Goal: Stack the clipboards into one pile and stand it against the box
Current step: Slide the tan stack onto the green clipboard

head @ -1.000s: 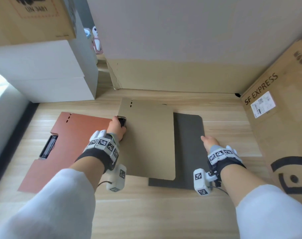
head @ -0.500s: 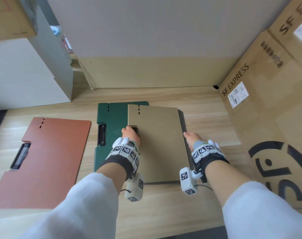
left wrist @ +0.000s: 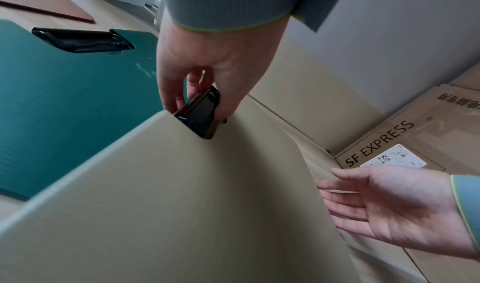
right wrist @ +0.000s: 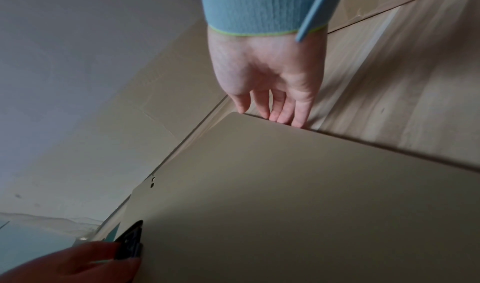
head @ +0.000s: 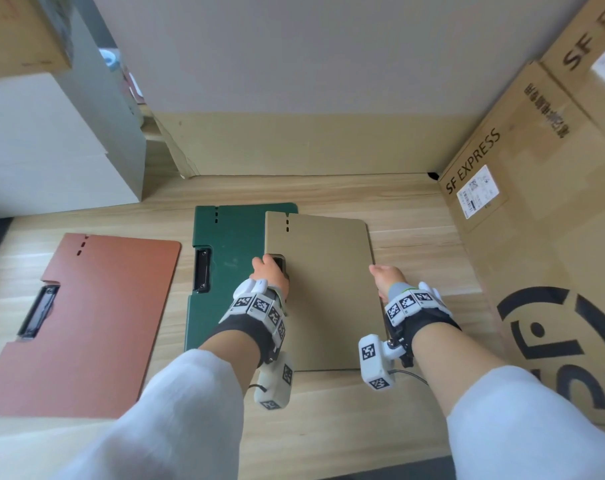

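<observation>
A tan clipboard [head: 323,292] lies in the middle of the wooden floor, on top of a dark grey one that shows only as a thin dark edge [right wrist: 394,150]. My left hand [head: 270,271] pinches the tan board's black clip [left wrist: 202,115] at its left edge. My right hand [head: 384,277] is open, its straight fingertips [right wrist: 280,117] touching the tan board's right edge. To the left, partly under the tan board, lies a green clipboard [head: 232,265]. A terracotta clipboard [head: 97,323] lies apart at far left. The SF EXPRESS cardboard box [head: 536,244] stands at right.
White boxes [head: 52,143] stand at the back left with a cardboard box [head: 20,32] on top. A wall with a tan skirting [head: 311,143] closes the back. A strip of bare wood floor [head: 422,258] separates the tan board from the SF box.
The tan clipboard has slid right until it covers the grey one almost fully. My right hand came in to the tan board's right edge. The green clipboard has come into sight.
</observation>
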Tool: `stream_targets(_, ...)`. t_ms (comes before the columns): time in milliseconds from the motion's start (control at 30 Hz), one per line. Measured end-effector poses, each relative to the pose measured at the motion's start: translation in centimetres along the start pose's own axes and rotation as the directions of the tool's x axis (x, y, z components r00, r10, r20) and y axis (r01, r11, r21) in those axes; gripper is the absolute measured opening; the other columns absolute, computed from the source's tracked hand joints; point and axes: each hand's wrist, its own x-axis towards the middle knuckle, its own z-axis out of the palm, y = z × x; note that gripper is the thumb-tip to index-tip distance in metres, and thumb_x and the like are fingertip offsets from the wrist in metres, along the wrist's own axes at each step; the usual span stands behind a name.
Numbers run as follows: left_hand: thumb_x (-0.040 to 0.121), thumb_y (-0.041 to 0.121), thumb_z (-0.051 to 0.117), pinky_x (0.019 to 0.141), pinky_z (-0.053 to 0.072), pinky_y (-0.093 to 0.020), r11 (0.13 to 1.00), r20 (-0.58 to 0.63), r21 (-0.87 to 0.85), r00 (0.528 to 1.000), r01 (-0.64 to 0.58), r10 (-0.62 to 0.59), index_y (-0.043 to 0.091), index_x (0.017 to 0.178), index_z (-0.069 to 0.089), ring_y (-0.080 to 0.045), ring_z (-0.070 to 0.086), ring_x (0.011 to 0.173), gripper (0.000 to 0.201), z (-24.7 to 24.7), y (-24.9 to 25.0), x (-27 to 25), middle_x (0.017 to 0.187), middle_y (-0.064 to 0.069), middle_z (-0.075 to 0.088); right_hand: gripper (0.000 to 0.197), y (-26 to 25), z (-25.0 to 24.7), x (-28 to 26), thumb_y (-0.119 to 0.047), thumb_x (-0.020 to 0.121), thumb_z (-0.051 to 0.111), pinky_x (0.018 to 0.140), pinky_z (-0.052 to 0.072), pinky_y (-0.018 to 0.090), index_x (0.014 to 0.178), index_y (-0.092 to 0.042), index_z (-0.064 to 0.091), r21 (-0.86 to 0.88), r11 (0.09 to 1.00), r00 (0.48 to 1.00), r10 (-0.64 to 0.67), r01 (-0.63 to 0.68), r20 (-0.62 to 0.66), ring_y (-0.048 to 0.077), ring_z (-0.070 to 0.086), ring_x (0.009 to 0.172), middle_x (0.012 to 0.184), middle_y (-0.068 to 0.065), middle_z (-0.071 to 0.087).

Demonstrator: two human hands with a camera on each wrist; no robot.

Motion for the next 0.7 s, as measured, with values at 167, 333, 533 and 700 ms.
stream_targets(167, 0.096, 0.024, 0.044, 0.102, 0.040, -0.041, 0.995, -0.112, 0.029, 0.990, 0.092, -0.088, 0.002, 0.136, 0.036, -0.033, 0.046, 0.123, 0.046, -2.1, -2.5, 0.5, 0.139, -0.017, 0.040, 0.049, -0.3, 0.2, 0.0, -0.030, 0.097, 0.039, 0.110, 0.037, 0.042, 0.141, -0.011, 0.042, -0.020, 1.000, 1.000, 0.015, -0.014, 0.009, 0.034, 0.047, 0.129, 0.144, 0.012, 0.047)
stream_targets(333, 0.095, 0.018, 0.046, 0.104, 0.039, -0.038, 0.949, -0.220, 0.097, 0.937, 0.299, -0.272, -0.005, 0.137, 0.035, -0.031, 0.046, 0.123, 0.049, -5.2, -7.9, 2.7, 0.135, -0.022, 0.045, 0.049, -0.4, 0.4, 0.4, -0.030, 0.097, 0.039, 0.110, 0.036, 0.041, 0.142, -0.012, 0.041, -0.048, 0.999, 1.000, 0.023, -0.022, 0.007, 0.034, 0.046, 0.130, 0.145, 0.011, 0.046)
stream_targets(533, 0.097, 0.019, 0.046, 0.106, 0.037, -0.038, 0.958, -0.150, 0.019, 0.948, 0.287, -0.282, -0.007, 0.136, 0.035, -0.035, 0.044, 0.129, 0.048, -6.3, -8.8, 3.6, 0.140, -0.024, 0.042, 0.049, -0.1, 1.0, 1.0, -0.024, 0.097, 0.040, 0.109, 0.033, 0.034, 0.143, -0.010, 0.038, -0.083, 0.997, 0.999, 0.005, -0.008, -0.032, 0.030, 0.041, 0.135, 0.149, 0.008, 0.041)
stream_targets(700, 0.097, 0.025, 0.045, 0.103, 0.040, -0.030, 0.962, -0.190, -0.070, 0.943, 0.265, -0.274, 0.000, 0.139, 0.037, -0.022, 0.048, 0.123, 0.049, -6.2, -8.7, 4.0, 0.135, -0.015, 0.045, 0.050, 0.0, 1.1, 1.1, -0.022, 0.095, 0.044, 0.107, 0.034, 0.032, 0.143, -0.011, 0.038, -0.073, 0.997, 0.999, 0.002, -0.006, -0.053, 0.029, 0.043, 0.133, 0.149, 0.008, 0.042)
